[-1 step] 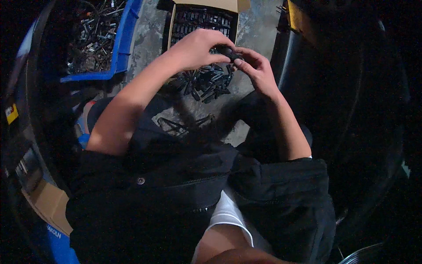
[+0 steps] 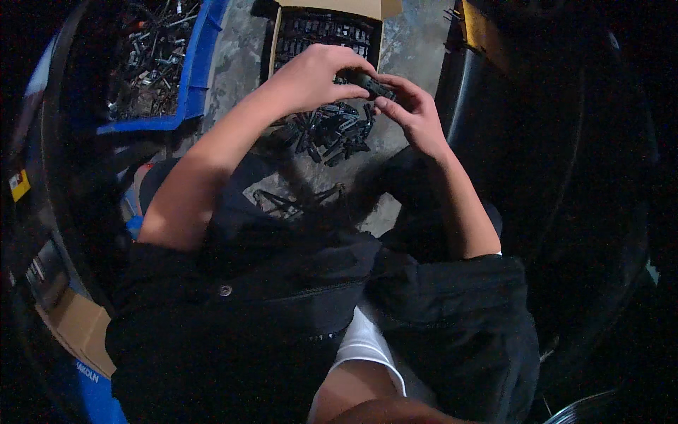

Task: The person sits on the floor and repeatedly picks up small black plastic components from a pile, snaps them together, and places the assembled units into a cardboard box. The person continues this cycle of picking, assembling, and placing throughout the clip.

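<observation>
Both my hands meet above a pile of small black parts (image 2: 342,134). Between them is a small dark blocky piece (image 2: 378,87), its exact kind too small to make out. My left hand (image 2: 321,76) pinches its left end, thumb below and fingers curled over. At the other end, my right hand (image 2: 413,109) holds it between thumb and fingertips. Just beyond the hands stands an open cardboard box (image 2: 340,6) with rows of dark parts inside, partly hidden by my left hand.
At the far left is a blue bin (image 2: 198,63) of mixed metal pieces. A yellow panel (image 2: 484,32) stands at the far right. A dark metal frame (image 2: 300,201) lies nearer me, by my legs. Another cardboard box (image 2: 78,325) sits at the lower left.
The dark piece has turned between my fingers and more of its face shows. My right thumb has shifted slightly downward; both hands stay in nearly the same place.
</observation>
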Motion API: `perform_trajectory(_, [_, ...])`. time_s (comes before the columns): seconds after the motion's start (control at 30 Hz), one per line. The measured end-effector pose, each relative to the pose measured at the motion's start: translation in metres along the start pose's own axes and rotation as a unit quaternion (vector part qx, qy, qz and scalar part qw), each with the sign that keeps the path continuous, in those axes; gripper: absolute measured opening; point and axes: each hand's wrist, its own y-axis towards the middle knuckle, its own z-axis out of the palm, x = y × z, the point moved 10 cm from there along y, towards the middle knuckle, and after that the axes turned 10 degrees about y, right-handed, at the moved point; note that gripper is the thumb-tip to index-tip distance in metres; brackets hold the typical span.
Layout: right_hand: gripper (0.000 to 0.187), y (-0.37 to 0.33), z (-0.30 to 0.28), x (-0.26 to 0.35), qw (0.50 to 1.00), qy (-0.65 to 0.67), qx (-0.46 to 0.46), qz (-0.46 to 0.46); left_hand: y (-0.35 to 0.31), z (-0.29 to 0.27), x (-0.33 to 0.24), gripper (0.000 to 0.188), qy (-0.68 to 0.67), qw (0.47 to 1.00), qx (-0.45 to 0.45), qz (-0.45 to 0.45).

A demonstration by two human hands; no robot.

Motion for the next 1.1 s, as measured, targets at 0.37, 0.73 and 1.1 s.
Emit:
perform_trajectory(0.37, [0.031,-0.014,-0.038,0.031,0.988,-0.119,-0.068,-0.077,0.012,0.011,-0.004,0.036,-0.116,0.986,0.018,-0.119])
perform_trajectory(0.73, [0.028,-0.020,-0.035,0.031,0.997,0.016,-0.052,-0.060,0.009,0.018,-0.010,0.033,-0.163,0.981,0.005,-0.109])
perform_trajectory(1.1, [0.034,-0.013,-0.030,0.004,0.994,0.094,-0.013,0.058,0.009,-0.004,-0.023,0.034,-0.069,0.996,-0.054,-0.016])
